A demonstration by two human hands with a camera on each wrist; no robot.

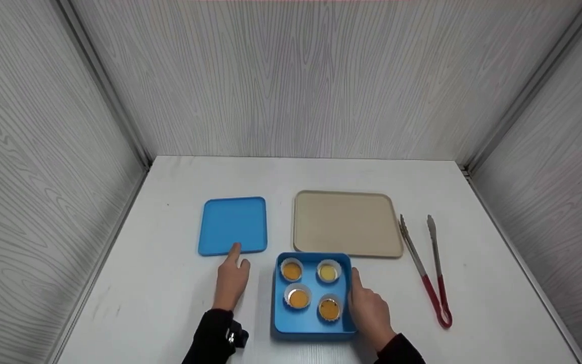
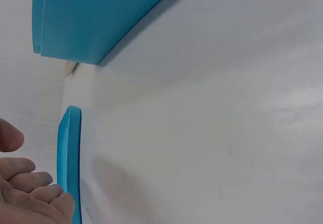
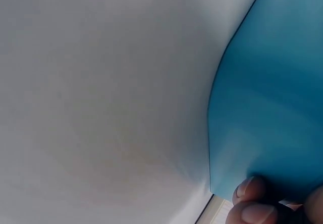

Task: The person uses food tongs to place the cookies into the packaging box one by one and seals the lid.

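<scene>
A flat blue lid (image 1: 233,225) lies left of centre on the white table. My left hand (image 1: 231,275) reaches to it with fingers straight, and the index fingertip touches the lid's near edge. In the left wrist view those fingers (image 2: 30,191) lie beside the lid's thin edge (image 2: 69,153). A blue square box (image 1: 312,329) holds several custard tarts (image 1: 297,297) in white cups. My right hand (image 1: 369,306) rests flat against the box's right wall, thumb along the rim. The right wrist view shows fingertips (image 3: 250,193) against the blue wall (image 3: 272,93).
An empty beige tray (image 1: 346,222) lies just behind the box. Red-handled metal tongs (image 1: 430,270) lie to the right of the tray. Grey wood-grain walls close in the table on the left, back and right.
</scene>
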